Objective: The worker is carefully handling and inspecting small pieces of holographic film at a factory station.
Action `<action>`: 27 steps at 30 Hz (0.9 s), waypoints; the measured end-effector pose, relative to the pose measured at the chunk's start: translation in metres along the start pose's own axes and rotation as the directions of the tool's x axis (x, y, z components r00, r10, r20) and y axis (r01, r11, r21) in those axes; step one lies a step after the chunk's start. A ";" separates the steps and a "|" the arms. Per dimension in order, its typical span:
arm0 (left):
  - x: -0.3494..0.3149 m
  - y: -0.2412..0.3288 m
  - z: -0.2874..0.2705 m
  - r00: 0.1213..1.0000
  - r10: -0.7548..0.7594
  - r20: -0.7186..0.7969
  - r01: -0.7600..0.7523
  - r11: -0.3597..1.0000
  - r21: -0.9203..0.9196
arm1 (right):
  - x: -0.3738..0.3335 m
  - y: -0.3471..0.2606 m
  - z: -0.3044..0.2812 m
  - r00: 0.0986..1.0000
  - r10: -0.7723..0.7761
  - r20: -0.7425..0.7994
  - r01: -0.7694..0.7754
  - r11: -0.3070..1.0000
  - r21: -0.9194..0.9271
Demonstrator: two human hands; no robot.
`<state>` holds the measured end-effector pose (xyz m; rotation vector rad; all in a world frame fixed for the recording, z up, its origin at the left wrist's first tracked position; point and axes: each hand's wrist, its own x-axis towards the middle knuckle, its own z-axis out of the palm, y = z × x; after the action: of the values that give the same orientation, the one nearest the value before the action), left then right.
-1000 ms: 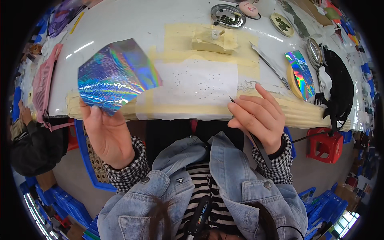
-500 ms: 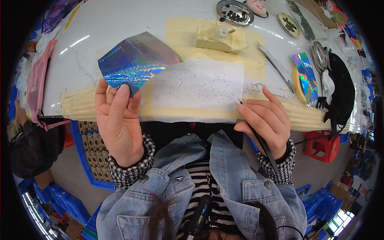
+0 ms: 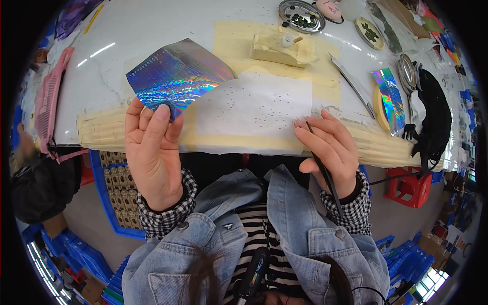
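My left hand point(image 3: 155, 147) is closed on the lower corner of a shiny holographic sheet point(image 3: 178, 73), thumb in front and fingers behind. Rows of small marks run across the sheet, which is tilted up over the table. In my right hand point(image 3: 333, 147) is a pair of dark tweezers point(image 3: 326, 175), lying across the palm with the tips up by the fingertips. Those tips are near the right edge of a white paper point(image 3: 213, 119) taped to the table. Many tiny dark specks are scattered on that paper.
Behind the paper stands a tape-wrapped block point(image 3: 277, 48) with a small cup on it. To the right lie a metal tool point(image 3: 351, 84), a tape roll with a holographic strip point(image 3: 389, 101) and a black cloth item point(image 3: 434, 112). A metal dish point(image 3: 310, 12) holds dark pieces. A pink basket point(image 3: 53, 101) is at left.
My right hand has shifted left and slightly inward with the tweezers, which now stand more upright. The left hand and the sheet have moved only slightly to the right.
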<state>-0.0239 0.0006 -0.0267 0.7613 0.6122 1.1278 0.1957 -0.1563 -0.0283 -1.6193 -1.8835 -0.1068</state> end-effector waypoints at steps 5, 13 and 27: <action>-0.001 -0.003 -0.004 1.000 0.010 0.005 -0.010 1.000 0.027 | -0.005 0.002 -0.001 0.999 -0.041 -0.020 0.041 0.999 0.002; -0.009 -0.002 0.004 0.999 -0.044 -0.013 0.045 0.995 0.086 | -0.008 0.000 -0.004 0.977 0.027 -0.210 -0.008 0.996 0.090; -0.019 -0.009 0.015 0.987 -0.149 0.054 0.148 0.988 0.033 | 0.065 -0.040 0.020 0.984 -0.117 -0.138 0.159 0.923 0.352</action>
<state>-0.0137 -0.0224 -0.0236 0.7574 0.6287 0.9594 0.1489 -0.1011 0.0029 -1.2065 -1.8028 0.0838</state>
